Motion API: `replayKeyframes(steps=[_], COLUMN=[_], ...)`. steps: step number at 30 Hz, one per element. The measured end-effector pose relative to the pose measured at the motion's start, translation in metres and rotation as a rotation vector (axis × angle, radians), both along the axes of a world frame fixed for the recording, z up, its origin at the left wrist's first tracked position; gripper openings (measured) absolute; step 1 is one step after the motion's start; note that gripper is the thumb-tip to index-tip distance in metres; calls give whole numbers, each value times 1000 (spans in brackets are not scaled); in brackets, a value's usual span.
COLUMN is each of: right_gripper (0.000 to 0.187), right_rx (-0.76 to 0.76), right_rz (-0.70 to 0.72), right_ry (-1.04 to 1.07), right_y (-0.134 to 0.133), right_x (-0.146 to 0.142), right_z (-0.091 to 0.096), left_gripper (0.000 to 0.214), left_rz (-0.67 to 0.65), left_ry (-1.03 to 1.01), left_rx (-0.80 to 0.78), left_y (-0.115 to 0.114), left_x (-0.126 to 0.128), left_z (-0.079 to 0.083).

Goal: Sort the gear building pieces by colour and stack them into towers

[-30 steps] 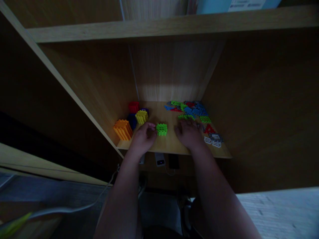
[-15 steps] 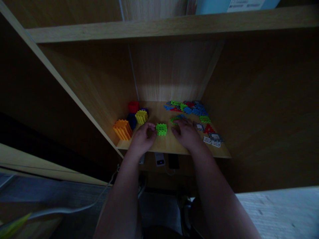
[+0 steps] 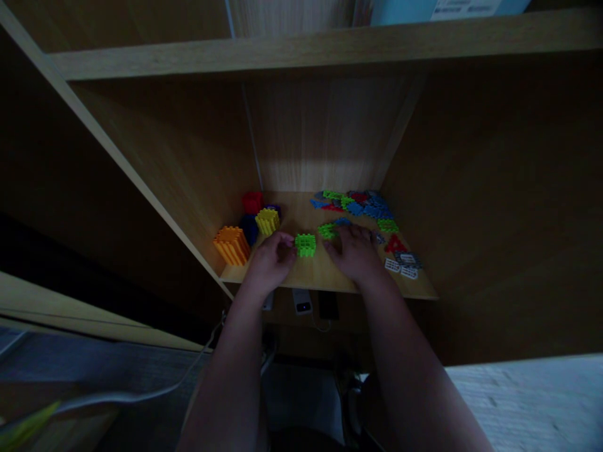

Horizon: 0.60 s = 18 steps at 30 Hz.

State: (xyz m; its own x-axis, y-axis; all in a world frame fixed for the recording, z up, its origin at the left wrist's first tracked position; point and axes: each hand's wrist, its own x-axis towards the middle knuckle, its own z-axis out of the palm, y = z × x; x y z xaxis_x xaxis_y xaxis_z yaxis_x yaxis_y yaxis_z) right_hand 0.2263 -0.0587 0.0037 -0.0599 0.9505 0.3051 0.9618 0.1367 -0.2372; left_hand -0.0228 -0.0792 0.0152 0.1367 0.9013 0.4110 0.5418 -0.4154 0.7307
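Observation:
A small green block box, its top side open, stands near the shelf's front edge. My left hand is just left of it, thumb and fingers apart, fingertips close to its side; I cannot tell if they touch. To the right, my right hand rests palm down over the shelf with its fingers spread. Beside its thumb and index finger lies a green interlocking piece, with a blue piece behind. Part of what lies under the right hand is hidden.
Orange, yellow, red and dark blue block shapes stand at left. A pile of flat pieces lies at the back right. White window-like pieces and a red triangle lie right. A power bank sits below.
The green piece by my right hand has shifted slightly left and toward me. My right fingers have moved slightly right, covering more of the white piece. The left hand and green box have not moved.

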Motion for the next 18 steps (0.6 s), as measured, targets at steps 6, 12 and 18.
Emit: replayKeyframes(steps=[6,12,18], right_gripper=[53,63,45], right_rx=[-37,-7,76], right_rz=[-10,-49,12], right_ry=[-9,-5,25], right_y=[-3,-1,3], right_x=[-1,-1,1], right_z=[5,-3,-4], left_gripper=[14,14,14], left_rz=[8,-5,-2], left_ry=[14,0,4], left_rx=[-4,-4,-6], left_y=[1,1,1], left_x=[-1,-1,0], left_z=[-1,-1,0])
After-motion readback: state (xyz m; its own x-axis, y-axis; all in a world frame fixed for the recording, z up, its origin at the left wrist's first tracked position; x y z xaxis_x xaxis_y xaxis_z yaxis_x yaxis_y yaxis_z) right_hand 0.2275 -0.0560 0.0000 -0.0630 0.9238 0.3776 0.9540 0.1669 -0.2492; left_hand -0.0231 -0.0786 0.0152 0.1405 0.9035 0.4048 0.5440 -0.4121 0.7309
